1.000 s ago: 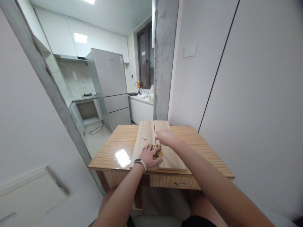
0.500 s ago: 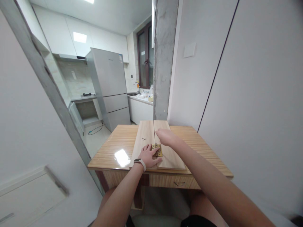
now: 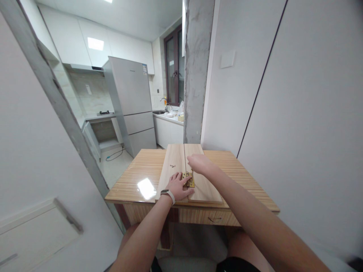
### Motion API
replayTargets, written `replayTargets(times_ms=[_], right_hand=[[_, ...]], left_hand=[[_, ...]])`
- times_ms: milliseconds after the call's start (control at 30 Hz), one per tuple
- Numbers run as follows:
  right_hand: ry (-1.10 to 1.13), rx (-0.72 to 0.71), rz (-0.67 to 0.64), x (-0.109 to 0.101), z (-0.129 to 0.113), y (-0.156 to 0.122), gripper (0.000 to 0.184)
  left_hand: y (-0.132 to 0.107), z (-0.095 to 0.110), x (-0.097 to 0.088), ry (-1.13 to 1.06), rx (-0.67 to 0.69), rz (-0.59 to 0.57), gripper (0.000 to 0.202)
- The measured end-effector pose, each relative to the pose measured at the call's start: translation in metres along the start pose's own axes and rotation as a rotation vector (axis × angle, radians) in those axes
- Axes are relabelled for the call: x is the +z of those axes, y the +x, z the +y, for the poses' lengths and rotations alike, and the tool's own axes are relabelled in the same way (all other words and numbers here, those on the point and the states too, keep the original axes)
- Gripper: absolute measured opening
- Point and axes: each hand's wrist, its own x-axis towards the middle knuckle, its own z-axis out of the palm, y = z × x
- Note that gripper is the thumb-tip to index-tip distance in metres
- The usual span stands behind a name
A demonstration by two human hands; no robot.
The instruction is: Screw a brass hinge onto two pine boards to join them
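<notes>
Two pale wooden boards (image 3: 172, 155) lie side by side on the table, with a dark seam between them. A brass hinge (image 3: 191, 184) straddles that seam, partly covered by my left hand (image 3: 178, 187). The left fingers are spread flat, pressing on the hinge and the boards. Above the hinge's right leaf, my right hand (image 3: 199, 164) is closed in a fist around a screwdriver (image 3: 192, 171). Only a short bit of its thin shaft shows, pointing down at the hinge; the fist hides its handle. A few small screws (image 3: 172, 166) rest on the left board.
The wood-grain table (image 3: 147, 162) has a drawer (image 3: 210, 218) with a handle below its front edge. A white wall (image 3: 255, 105) rises close at the right. Beyond a rough grey pillar (image 3: 197, 75) are a kitchen and a tall fridge (image 3: 132, 90).
Both hands stay almost where they were. The right fist has turned very slightly at the wrist; the hinge and boards keep their places.
</notes>
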Motion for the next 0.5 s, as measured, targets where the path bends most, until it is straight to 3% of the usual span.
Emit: replayTargets(times_ms=[500], right_hand=[[0.12, -0.002, -0.097, -0.0054, -0.0071, -0.0084, 0.037]], left_hand=[[-0.0006, 0.0003, -0.0023, -0.01, 0.012, 0.003, 0.08]])
